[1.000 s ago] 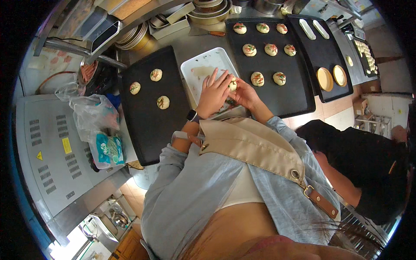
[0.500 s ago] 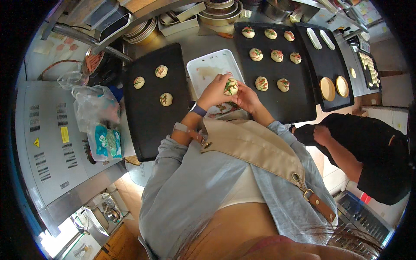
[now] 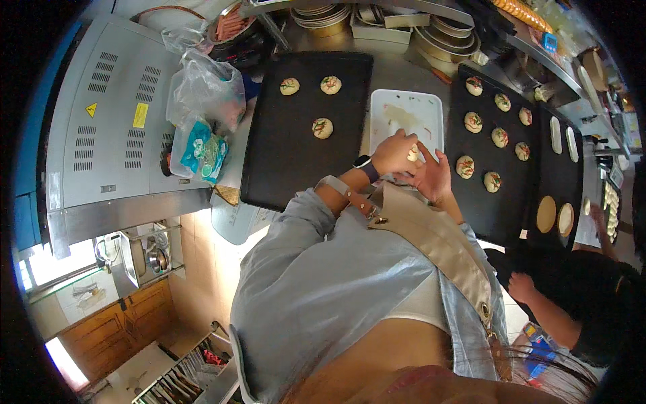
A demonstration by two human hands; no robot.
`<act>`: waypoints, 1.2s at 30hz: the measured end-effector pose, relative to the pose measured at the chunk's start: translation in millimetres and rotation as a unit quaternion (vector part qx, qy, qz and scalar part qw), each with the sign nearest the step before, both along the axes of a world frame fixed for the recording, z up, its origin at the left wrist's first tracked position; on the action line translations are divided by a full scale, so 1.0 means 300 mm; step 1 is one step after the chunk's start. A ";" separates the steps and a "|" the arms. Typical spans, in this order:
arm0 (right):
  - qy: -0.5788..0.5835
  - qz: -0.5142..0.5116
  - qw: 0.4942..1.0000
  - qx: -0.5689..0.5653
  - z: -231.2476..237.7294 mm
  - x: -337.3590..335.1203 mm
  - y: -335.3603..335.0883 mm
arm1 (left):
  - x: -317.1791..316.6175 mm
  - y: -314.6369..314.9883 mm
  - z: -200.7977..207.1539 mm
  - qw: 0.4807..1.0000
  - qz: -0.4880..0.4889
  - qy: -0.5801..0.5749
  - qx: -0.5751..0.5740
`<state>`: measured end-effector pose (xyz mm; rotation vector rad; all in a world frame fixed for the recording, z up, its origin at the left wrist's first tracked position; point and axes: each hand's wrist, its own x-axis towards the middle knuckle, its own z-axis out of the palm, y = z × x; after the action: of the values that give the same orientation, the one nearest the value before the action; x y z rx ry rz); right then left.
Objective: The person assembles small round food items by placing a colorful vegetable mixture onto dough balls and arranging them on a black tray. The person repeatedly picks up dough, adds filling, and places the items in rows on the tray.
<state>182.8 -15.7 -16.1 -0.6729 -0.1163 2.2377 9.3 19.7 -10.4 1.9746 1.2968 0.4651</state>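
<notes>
Over the white tray (image 3: 436, 111) my left hand (image 3: 392, 156) is closed around a pale, round dough ball (image 3: 412, 153), which shows only in part between the fingers. Close against it is my right hand (image 3: 435, 178), its fingers apart and one fingertip near the ball; whether it bears any of the weight is hard to see. Wet smears and bits of topping lie in the white tray. To the left, a black baking tray (image 3: 286, 148) holds three dough balls topped with red and green shreds. Several more sit on the black baking tray (image 3: 484, 209) to the right.
A plastic bag (image 3: 208, 87) and a teal packet (image 3: 196, 147) lie at the left by a grey metal cabinet (image 3: 111, 135). Round pans (image 3: 447, 47) stand at the back. Further right is another tray (image 3: 562, 178). A co-worker's arm (image 3: 548, 313) is at the lower right.
The view has turned, so the trays appear further right. The dough ball has turned within my left hand and is now more covered. My right hand's fingers have spread away from it.
</notes>
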 end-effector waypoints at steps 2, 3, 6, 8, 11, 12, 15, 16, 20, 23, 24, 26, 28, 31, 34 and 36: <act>-0.038 0.043 0.998 -0.006 0.019 -0.033 0.021 | -0.037 0.003 -0.029 0.999 0.016 0.016 0.031; -0.057 0.062 0.996 -0.009 0.019 -0.042 0.037 | -0.061 0.005 -0.046 0.999 0.027 -0.001 0.028; -0.145 0.139 0.979 0.026 -0.024 -0.103 0.060 | -0.168 0.020 -0.104 0.995 0.075 -0.051 0.028; -0.190 0.160 0.969 0.014 -0.026 -0.135 0.057 | -0.276 0.042 -0.154 0.989 0.137 -0.052 0.020; -0.154 0.143 0.978 0.001 -0.077 -0.081 0.054 | -0.477 0.073 -0.152 0.973 0.225 0.016 0.051; -0.141 0.130 0.981 0.005 -0.072 -0.063 0.053 | -0.569 0.081 -0.169 0.958 0.273 0.070 0.046; -0.119 0.075 0.990 -0.002 -0.056 0.020 0.038 | -0.801 0.085 -0.168 0.897 0.391 0.200 0.053; -0.117 0.054 0.992 -0.014 -0.065 0.048 0.033 | -0.883 0.077 -0.179 0.873 0.445 0.196 0.040; -0.116 -0.005 0.991 -0.065 -0.060 0.107 -0.003 | -1.094 0.019 -0.283 0.805 0.567 0.170 -0.037; -0.123 -0.042 0.988 -0.080 -0.080 0.150 -0.029 | -1.060 0.025 -0.290 0.808 0.549 0.211 -0.035; -0.125 -0.058 0.987 -0.088 -0.083 0.165 -0.033 | -1.023 0.051 -0.287 0.805 0.548 0.217 -0.064; -0.123 -0.056 0.986 -0.095 -0.092 0.164 -0.034 | -1.029 0.025 -0.308 0.830 0.510 0.218 -0.052; -0.126 -0.050 0.987 -0.091 -0.117 0.167 -0.030 | -1.023 0.020 -0.339 0.838 0.490 0.223 -0.088; -0.160 -0.043 0.981 -0.097 -0.085 0.136 -0.017 | -0.972 0.025 -0.354 0.813 0.525 0.246 -0.060; -0.177 -0.028 0.978 -0.107 -0.080 0.122 -0.006 | -1.013 0.000 -0.360 0.836 0.507 0.202 -0.060; -0.243 0.028 0.969 -0.015 -0.084 0.122 -0.005 | -0.986 0.000 -0.325 0.818 0.523 0.226 -0.077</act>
<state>219.5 -17.2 -41.4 -1.2382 -0.3477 2.0849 -286.4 19.8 -108.0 1.0859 2.6121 0.3554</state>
